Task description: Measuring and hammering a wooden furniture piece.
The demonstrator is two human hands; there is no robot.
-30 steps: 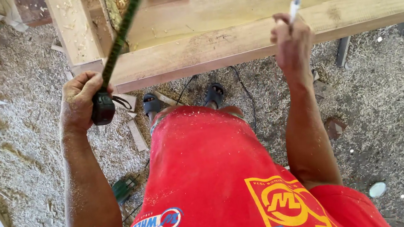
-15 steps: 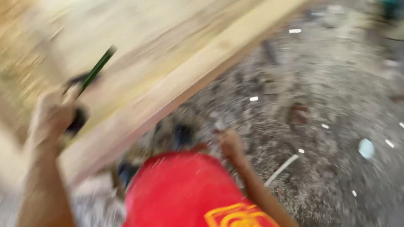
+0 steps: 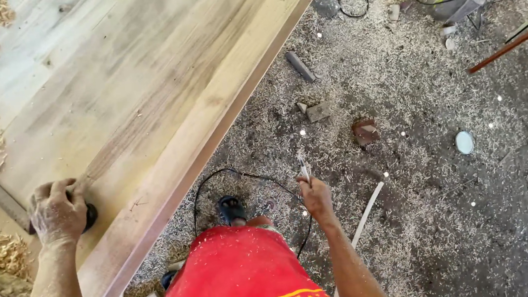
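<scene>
Head view: only one camera here, looking down past a red shirt (image 3: 243,277) at a big wooden panel (image 3: 145,95) and a sawdust-covered floor (image 3: 448,215).
Left hand: left hand (image 3: 58,213) is flat on the panel near its lower left, fingers curled over a dark round tape measure (image 3: 89,216) that just peeks out from under the palm.
Right hand: right hand (image 3: 316,196) hangs off the panel over the floor, pinching a white marker (image 3: 304,169) with the tip pointing up.
Change, left: a second ago the tape's green blade was pulled out and up across the board; now no blade shows and the case is pressed to the wood.
Change, right: the marker was raised up at the board edge before, now it's dropped well clear of it.
Floor stuff: black cable (image 3: 228,177) loops by a sandalled foot (image 3: 232,210), wood scraps (image 3: 318,110) and a small round white disc (image 3: 464,142) further out.
</scene>
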